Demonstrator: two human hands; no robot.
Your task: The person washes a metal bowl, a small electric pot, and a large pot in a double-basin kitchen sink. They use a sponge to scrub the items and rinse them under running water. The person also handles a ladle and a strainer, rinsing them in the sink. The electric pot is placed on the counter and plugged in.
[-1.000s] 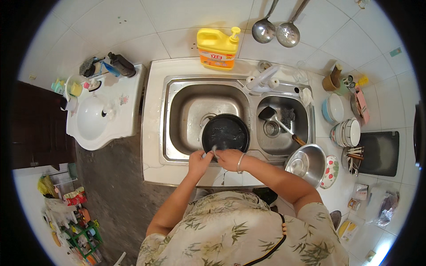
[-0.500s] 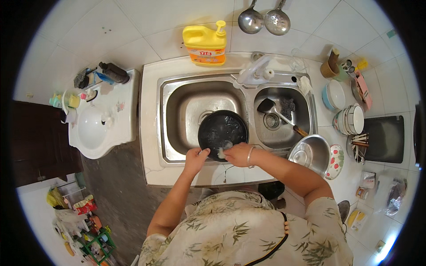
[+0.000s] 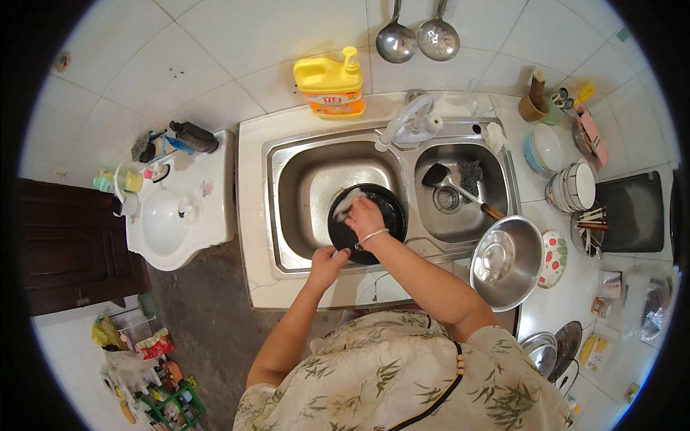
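"How many of each?"
"One black pan (image 3: 392, 215), in the left one of two sink basins (image 3: 305, 161); one spatula (image 3: 435, 174) in the right one; two ladles (image 3: 396, 43) hanging on the far wall (image 3: 309, 29)."
"And the hands?"
"The left hand (image 3: 328, 267) pinches the pan's near rim, fingers nearly closed. The right hand (image 3: 365, 218) reaches over the pan, fingers curled on a whitish cloth (image 3: 347, 203) at its far left inside."
"Any writing?"
"Printed characters on the yellow bottle's (image 3: 323, 75) label (image 3: 332, 100), far side."

White-tiled walls (image 3: 251, 32) rise above a dark grey floor (image 3: 205, 305), a brown panelled door (image 3: 75, 248) at left.
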